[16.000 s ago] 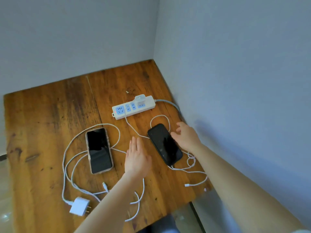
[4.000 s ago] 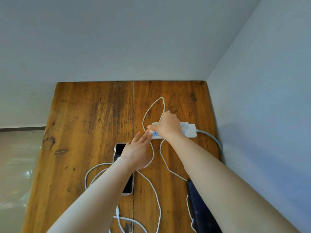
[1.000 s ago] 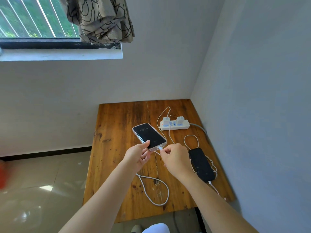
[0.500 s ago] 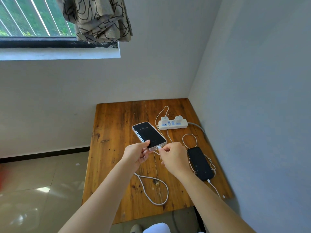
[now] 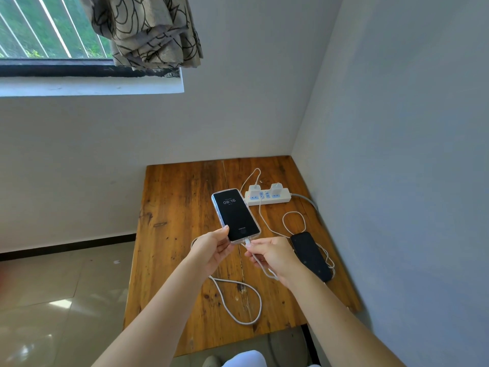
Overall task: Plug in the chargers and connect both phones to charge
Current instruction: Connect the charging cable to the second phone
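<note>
Since half a second ago, almost nothing has shifted: the lit phone (image 5: 236, 216) stays raised above the bench (image 5: 174, 234) in my left hand (image 5: 213, 247), and my right hand (image 5: 272, 256) stays at its lower edge with the connector (image 5: 248, 243).

My left grip pinches the phone's near left corner, thumb on the front edge, fingers hidden behind. Its screen faces up toward me and shows 08:16 on black; it wears a clear case.

My right grip pinches the white connector between thumb and forefinger, right at the phone's bottom port. I cannot tell whether it is fully seated. From that hand the white cable (image 5: 238, 300) drops to the bench, makes a wide loop near the front edge, and runs back behind my left wrist.

On the bench's far right sits a white power strip (image 5: 267, 199) with two white charger bricks plugged in side by side, the left charger (image 5: 254, 191) and the right charger (image 5: 276, 188).

The second phone (image 5: 311, 256), black with a dark screen, lies flat on the bench just right of my right hand, near the side wall (image 5: 410, 181). A white cable (image 5: 292, 221) curls around it; its near end is hidden by my wrist.

A window (image 5: 47, 30) with a gathered patterned curtain (image 5: 148, 30) is high on the left.
</note>
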The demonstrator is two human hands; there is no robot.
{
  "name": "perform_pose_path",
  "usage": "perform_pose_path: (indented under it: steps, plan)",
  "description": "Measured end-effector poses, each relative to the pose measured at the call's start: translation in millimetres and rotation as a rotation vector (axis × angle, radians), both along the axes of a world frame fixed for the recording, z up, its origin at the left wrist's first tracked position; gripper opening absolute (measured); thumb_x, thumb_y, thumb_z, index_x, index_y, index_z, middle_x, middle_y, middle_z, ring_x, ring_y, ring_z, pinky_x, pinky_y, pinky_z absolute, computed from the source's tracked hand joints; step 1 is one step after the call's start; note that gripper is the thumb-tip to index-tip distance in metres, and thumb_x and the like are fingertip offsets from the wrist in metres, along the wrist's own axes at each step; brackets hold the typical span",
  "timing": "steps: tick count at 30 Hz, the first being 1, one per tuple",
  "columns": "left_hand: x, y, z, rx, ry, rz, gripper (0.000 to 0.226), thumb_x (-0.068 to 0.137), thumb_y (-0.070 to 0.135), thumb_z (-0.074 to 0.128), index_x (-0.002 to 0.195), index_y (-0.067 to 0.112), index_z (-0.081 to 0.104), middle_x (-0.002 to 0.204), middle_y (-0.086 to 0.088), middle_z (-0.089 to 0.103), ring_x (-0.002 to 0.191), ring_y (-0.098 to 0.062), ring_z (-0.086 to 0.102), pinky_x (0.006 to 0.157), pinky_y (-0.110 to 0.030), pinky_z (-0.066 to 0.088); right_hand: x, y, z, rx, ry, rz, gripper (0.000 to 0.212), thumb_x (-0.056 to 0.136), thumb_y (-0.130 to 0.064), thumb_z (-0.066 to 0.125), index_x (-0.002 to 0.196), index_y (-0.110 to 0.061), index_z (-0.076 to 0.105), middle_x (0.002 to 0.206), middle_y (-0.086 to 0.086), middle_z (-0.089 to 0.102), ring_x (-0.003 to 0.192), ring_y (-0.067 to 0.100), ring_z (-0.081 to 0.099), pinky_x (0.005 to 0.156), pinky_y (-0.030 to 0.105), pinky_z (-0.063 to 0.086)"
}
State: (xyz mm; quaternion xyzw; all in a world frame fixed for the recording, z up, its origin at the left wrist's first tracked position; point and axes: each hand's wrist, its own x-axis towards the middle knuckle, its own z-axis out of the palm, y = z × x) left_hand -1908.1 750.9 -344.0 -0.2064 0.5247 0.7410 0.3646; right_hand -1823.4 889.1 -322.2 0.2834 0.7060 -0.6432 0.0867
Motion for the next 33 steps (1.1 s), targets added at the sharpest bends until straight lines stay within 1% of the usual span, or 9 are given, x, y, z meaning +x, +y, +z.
perform_pose_path:
  steps: [3, 7, 11, 15, 23, 26, 28, 33]
  plan:
    - [0, -1, 0, -0.005, 0.0, -0.009, 0.024, 0.091, 0.01, 0.06, 0.115, 0.004, 0.06, 0.107, -0.017, 0.069, 0.09, -0.025, 0.069, 0.06, -0.026, 0.056, 1, 1, -1, 0.038, 0.002, 0.014, 0.012, 0.088, -0.022, 0.064, 0.081, -0.027, 0.071, 0.08, -0.001, 0.074, 0.078, 0.015, 0.068, 0.064, 0.023, 0.053]
    - [0, 0, 0, -0.002, 0.009, -0.011, 0.024, 0.092, 0.01, 0.059, 0.115, 0.004, 0.06, 0.111, -0.018, 0.068, 0.093, -0.025, 0.068, 0.064, -0.027, 0.056, 3, 2, -4, 0.036, 0.0, 0.018, 0.01, 0.088, -0.022, 0.065, 0.081, -0.027, 0.071, 0.081, 0.0, 0.074, 0.078, 0.015, 0.068, 0.065, 0.024, 0.053]
    - [2, -1, 0, 0.002, 0.01, -0.008, 0.025, 0.091, 0.009, 0.06, 0.115, 0.004, 0.06, 0.111, -0.018, 0.068, 0.092, -0.025, 0.068, 0.064, -0.027, 0.055, 3, 4, -6, 0.037, 0.001, 0.021, 0.01, 0.087, -0.022, 0.066, 0.081, -0.027, 0.071, 0.081, 0.0, 0.074, 0.078, 0.015, 0.068, 0.064, 0.023, 0.052]
    - [4, -2, 0, 0.004, 0.011, -0.011, 0.026, 0.091, 0.009, 0.061, 0.116, 0.003, 0.06, 0.111, -0.018, 0.068, 0.091, -0.024, 0.068, 0.061, -0.026, 0.055, 4, 4, -9, 0.038, -0.003, 0.031, 0.009, 0.087, -0.023, 0.066, 0.081, -0.026, 0.071, 0.084, 0.001, 0.074, 0.083, 0.018, 0.068, 0.069, 0.026, 0.054]
    - [5, -4, 0, -0.001, 0.042, -0.044, 0.028, 0.091, 0.009, 0.06, 0.118, 0.002, 0.061, 0.109, -0.017, 0.069, 0.09, -0.022, 0.069, 0.063, -0.026, 0.055, 6, 6, -14, 0.037, -0.006, 0.044, 0.009, 0.087, -0.022, 0.065, 0.081, -0.026, 0.07, 0.084, 0.0, 0.074, 0.082, 0.017, 0.068, 0.069, 0.026, 0.054]
    - [5, -5, 0, 0.005, 0.042, -0.051, 0.029, 0.091, 0.009, 0.061, 0.12, 0.001, 0.061, 0.114, -0.018, 0.068, 0.094, -0.024, 0.068, 0.065, -0.026, 0.055, 7, 6, -17, 0.031, -0.01, 0.041, 0.005, 0.088, -0.024, 0.065, 0.086, -0.024, 0.071, 0.085, 0.0, 0.074, 0.084, 0.017, 0.068, 0.069, 0.026, 0.054]
    - [6, -5, 0, 0.008, 0.039, -0.051, 0.03, 0.091, 0.009, 0.061, 0.12, 0.001, 0.06, 0.116, -0.019, 0.067, 0.096, -0.025, 0.067, 0.066, -0.027, 0.055, 8, 6, -18, 0.03, -0.009, 0.04, 0.006, 0.087, -0.025, 0.065, 0.086, -0.024, 0.071, 0.085, 0.0, 0.074, 0.083, 0.017, 0.068, 0.068, 0.026, 0.054]
    - [8, -5, -3, 0.011, 0.036, -0.059, 0.029, 0.092, 0.009, 0.06, 0.12, 0.001, 0.059, 0.115, -0.019, 0.067, 0.092, -0.023, 0.067, 0.07, -0.028, 0.055, 10, 7, -18, 0.022, -0.018, 0.037, 0.006, 0.086, -0.025, 0.066, 0.084, -0.025, 0.071, 0.083, -0.001, 0.074, 0.082, 0.017, 0.068, 0.067, 0.025, 0.053]
